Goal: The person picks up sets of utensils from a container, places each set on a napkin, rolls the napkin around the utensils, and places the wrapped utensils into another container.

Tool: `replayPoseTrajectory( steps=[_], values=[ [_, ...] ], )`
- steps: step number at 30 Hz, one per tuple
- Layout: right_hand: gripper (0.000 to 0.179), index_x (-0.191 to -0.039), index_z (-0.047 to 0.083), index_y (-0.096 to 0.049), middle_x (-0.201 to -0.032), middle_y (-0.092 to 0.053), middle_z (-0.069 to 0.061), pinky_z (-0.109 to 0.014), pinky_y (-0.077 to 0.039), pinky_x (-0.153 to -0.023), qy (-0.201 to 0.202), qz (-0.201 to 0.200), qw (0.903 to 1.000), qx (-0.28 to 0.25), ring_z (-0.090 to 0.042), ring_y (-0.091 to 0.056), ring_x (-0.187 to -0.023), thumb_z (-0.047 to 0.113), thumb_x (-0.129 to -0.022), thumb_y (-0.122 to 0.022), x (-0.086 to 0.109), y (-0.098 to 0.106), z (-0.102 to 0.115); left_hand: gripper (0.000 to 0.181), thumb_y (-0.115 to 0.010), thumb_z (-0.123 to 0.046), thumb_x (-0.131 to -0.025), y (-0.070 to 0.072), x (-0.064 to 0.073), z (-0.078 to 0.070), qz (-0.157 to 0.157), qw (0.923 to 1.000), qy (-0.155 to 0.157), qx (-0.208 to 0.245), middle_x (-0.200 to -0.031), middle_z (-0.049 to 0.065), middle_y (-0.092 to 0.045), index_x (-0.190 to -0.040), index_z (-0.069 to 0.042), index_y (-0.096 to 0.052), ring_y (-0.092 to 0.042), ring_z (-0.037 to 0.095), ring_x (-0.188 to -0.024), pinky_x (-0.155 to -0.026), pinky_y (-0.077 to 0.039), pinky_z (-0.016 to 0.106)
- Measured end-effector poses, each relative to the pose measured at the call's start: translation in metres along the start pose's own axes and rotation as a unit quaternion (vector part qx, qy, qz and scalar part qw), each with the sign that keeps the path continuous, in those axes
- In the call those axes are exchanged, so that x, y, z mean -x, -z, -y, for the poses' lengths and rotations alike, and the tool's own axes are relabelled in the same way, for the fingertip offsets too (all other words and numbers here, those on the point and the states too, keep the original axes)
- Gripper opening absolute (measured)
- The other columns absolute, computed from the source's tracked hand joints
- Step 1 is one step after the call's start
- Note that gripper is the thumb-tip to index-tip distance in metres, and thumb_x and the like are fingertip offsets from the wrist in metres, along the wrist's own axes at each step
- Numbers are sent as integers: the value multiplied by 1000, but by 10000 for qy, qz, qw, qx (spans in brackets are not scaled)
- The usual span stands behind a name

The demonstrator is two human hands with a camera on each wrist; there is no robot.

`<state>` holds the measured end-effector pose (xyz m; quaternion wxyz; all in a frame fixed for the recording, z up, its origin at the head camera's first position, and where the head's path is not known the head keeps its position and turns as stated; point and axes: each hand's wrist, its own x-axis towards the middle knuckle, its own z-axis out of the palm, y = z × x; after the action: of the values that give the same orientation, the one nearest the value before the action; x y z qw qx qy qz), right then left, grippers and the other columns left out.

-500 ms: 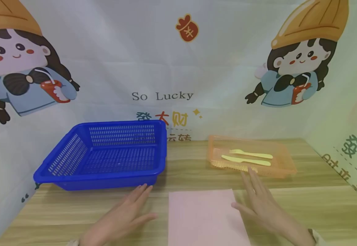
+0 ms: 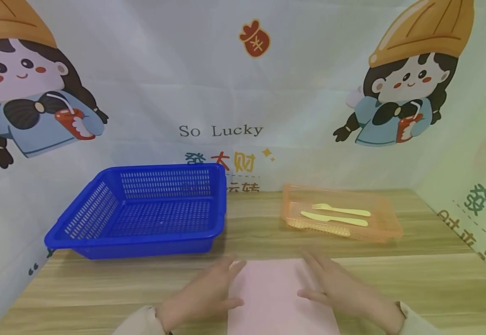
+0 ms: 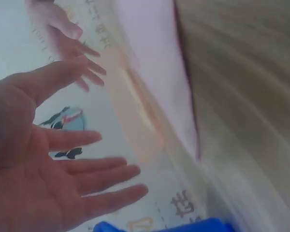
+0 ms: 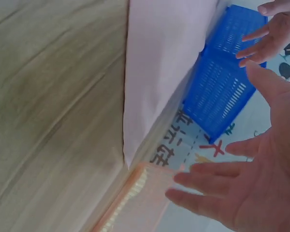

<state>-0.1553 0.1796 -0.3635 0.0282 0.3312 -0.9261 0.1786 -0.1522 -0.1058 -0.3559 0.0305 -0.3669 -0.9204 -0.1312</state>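
Note:
A flat pink sheet (image 2: 276, 298) lies on the wooden table, its near end cut off by the head view's lower edge; paper or cloth, I cannot tell. At its left side is my left hand (image 2: 203, 295), fingers spread and holding nothing. My right hand (image 2: 341, 291) is at the sheet's right side, partly over it, also with spread fingers and nothing in them. Both wrist views show the left palm (image 3: 34, 179) and the right palm (image 4: 270, 169) bare, with a gap between fingers and sheet.
A blue slotted basket (image 2: 138, 248) stands at the back left with nothing in it. On the back right, a shallow translucent orange basket (image 2: 378, 230) holds a yellow fork (image 2: 343, 211) and a yellow knife (image 2: 335, 218). Behind the table hangs a printed cloth (image 2: 301, 107).
Both hands have moved inward and back toward me, the left from near the blue basket, the right from near the orange one. They now flank the pink sheet.

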Motion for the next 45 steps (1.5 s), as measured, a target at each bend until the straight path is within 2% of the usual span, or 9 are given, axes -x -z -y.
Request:
replayPoseTrajectory(
  steps=[3, 8, 14, 18, 21, 24, 31, 36, 45],
  values=[
    [73, -132, -10, -29, -128, -34, -34, -50, -44, -84, 278, 269, 9992, 75, -43, -48, -106, 41, -85, -53, -3, -3, 1, 56, -67, -31, -76, -5, -3, -4, 384, 9983, -360, -256, -121, 23, -49, -118, 3, -52, -48, 31, -112, -94, -40, 37],
    [71, -131, -7, -33, -132, -28, -36, -57, -35, -90, 456, 685, 9964, 202, -48, -35, -117, 46, -86, -48, -5, -13, 1, 55, -60, -37, -80, -13, -3, -11, 851, 9942, -549, -373, -126, 19, -47, -121, -2, -49, -43, 28, -118, -98, -36, 36],
    [71, -134, -2, -34, -140, -20, -29, -58, -26, -96, 177, 1382, 9900, 203, -43, -21, -127, 52, -87, -42, 0, -19, 5, 70, -53, -50, -81, -27, -2, -20, 1524, 9881, 58, -221, -137, 22, -33, -132, -6, -38, -31, 34, -126, -101, -31, 43],
    [68, -133, 0, -36, -141, -22, -24, -54, -27, -99, 140, 1417, 9888, 457, -39, -22, -129, 49, -86, -45, 1, -22, 8, 73, -44, -61, -80, -35, 0, -27, 1987, 9778, 622, -239, -142, 18, -25, -136, -15, -34, -23, 32, -130, -103, -27, 42],
    [64, -134, 2, -36, -142, -25, -20, -51, -28, -99, 464, 1293, 9874, 783, -35, -25, -129, 44, -87, -47, 1, -23, 10, 73, -40, -64, -80, -36, 2, -29, 2068, 9753, 740, -237, -144, 16, -22, -137, -19, -34, -20, 31, -132, -105, -23, 42],
    [59, -132, 3, -39, -140, -30, -18, -49, -32, -98, 762, 1248, 9836, 1060, -33, -30, -127, 42, -88, -46, 0, -25, 10, 70, -40, -63, -81, -35, 2, -30, 2009, 9771, 610, -341, -143, 18, -24, -137, -21, -34, -21, 32, -131, -104, -25, 43],
    [55, -129, 0, -43, -135, -37, -20, -47, -37, -95, 965, 1101, 9832, 1091, -34, -37, -122, 38, -89, -46, 1, -26, 10, 75, -50, -59, -78, -30, -2, -31, 2016, 9768, 460, -557, -140, 22, -26, -137, -16, -34, -25, 35, -129, -102, -30, 41],
    [54, -127, 1, -45, -135, -39, -19, -45, -37, -96, 842, 1094, 9838, 1147, -31, -37, -123, 40, -90, -44, 5, -24, 12, 83, -58, -55, -74, -35, -10, -32, 1950, 9758, 616, -770, -140, 22, -28, -135, -4, -34, -25, 34, -129, -103, -28, 39],
    [55, -127, 3, -45, -134, -40, -19, -45, -36, -96, 482, 1216, 9844, 1177, -31, -38, -122, 42, -89, -46, 7, -25, 16, 92, -61, -61, -68, -40, -19, -33, 2112, 9699, 710, -985, -141, 22, -24, -137, -7, -31, -19, 36, -131, -105, -25, 40]
  ],
)
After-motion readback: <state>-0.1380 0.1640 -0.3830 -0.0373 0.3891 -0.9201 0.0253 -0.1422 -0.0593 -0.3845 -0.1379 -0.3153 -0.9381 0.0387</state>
